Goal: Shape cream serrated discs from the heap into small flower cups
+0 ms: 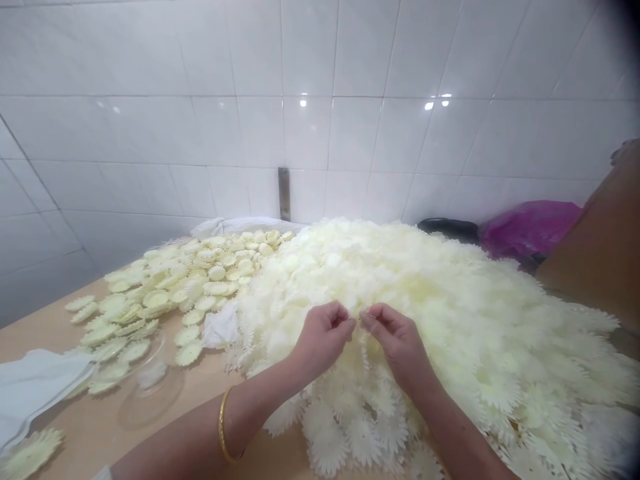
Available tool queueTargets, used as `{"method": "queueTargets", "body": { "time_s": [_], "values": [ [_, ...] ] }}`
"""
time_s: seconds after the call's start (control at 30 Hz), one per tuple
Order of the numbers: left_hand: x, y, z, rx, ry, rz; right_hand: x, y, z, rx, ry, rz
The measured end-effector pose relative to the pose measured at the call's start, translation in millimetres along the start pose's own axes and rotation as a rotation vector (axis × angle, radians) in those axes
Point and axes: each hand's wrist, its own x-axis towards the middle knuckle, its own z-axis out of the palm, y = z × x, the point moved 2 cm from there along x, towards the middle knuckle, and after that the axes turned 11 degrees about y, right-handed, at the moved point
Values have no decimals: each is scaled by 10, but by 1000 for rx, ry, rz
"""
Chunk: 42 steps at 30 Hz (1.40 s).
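Note:
Both my hands are in front of a large heap of pale yellow, sheer flower-shaped cutouts with toothed edges (425,287). My left hand (325,333), a gold bangle (223,423) on its forearm, is closed with thumb and forefinger pinched. Facing it, my right hand (395,333) makes the same pinch, the fingertips almost meeting. What they pinch is too small and pale to make out against the heap. Just below the fingertips hangs a narrow pale toothed edge (366,357); whether it is held or part of the heap I cannot tell.
Thicker yellow scalloped discs (155,297) are piled on the wooden table (205,393) at left. Near them are a clear round dish (150,407), a crumpled white tissue (221,327) and white sheets (40,380). A purple bag (530,223) and another person's limb (590,240) are at right.

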Motion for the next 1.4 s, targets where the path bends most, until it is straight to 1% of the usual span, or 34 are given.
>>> {"method": "queueTargets", "body": {
  "time_s": [0.07,0.1,0.17,0.23,0.33,0.43,0.53,0.67,0.73,0.83,0.93,1.03,1.07,1.13,1.17,1.2,1.23,1.3,1.37,1.4],
  "values": [
    [0,1,-5,-39,14,-16,1,-1,-7,-24,10,-23],
    [-4,12,-14,-45,40,-7,1,-2,-13,-36,26,-32],
    [-24,53,-40,-27,108,52,2,-4,-25,-55,65,-32],
    [-53,103,-55,19,151,151,2,-5,-33,-62,94,-17],
    [-90,142,-36,96,135,285,-1,-11,-31,-50,102,-19],
    [-95,113,2,123,71,311,-7,-26,-15,-16,56,-14],
    [-74,66,16,78,20,278,-8,-50,-4,33,3,17],
    [-42,30,-7,0,34,174,-6,-67,0,78,-73,34],
    [-36,25,-11,-18,31,137,-3,-53,-7,42,-66,18],
    [-34,33,-11,-28,34,125,1,-11,-22,-29,-5,-13],
    [-21,53,-22,-60,44,123,1,17,-28,-51,42,-26],
    [35,61,-67,-75,56,125,-2,6,-47,-79,78,-56],
    [68,57,-98,-79,83,126,0,-6,-65,-97,111,-72],
    [148,37,-184,-109,177,97,8,-28,-120,-154,220,-106],
    [189,20,-229,-146,215,56,15,-37,-148,-191,278,-123],
    [226,2,-266,-200,227,-4,22,-43,-172,-228,325,-141],
    [254,-15,-287,-269,205,-73,30,-46,-188,-265,353,-164],
    [275,-35,-286,-401,120,-201,41,-50,-193,-325,371,-226],
    [249,-36,-242,-463,52,-274,38,-59,-176,-360,365,-293],
    [226,-32,-213,-466,43,-283,31,-66,-163,-372,356,-319]
  ]
}}
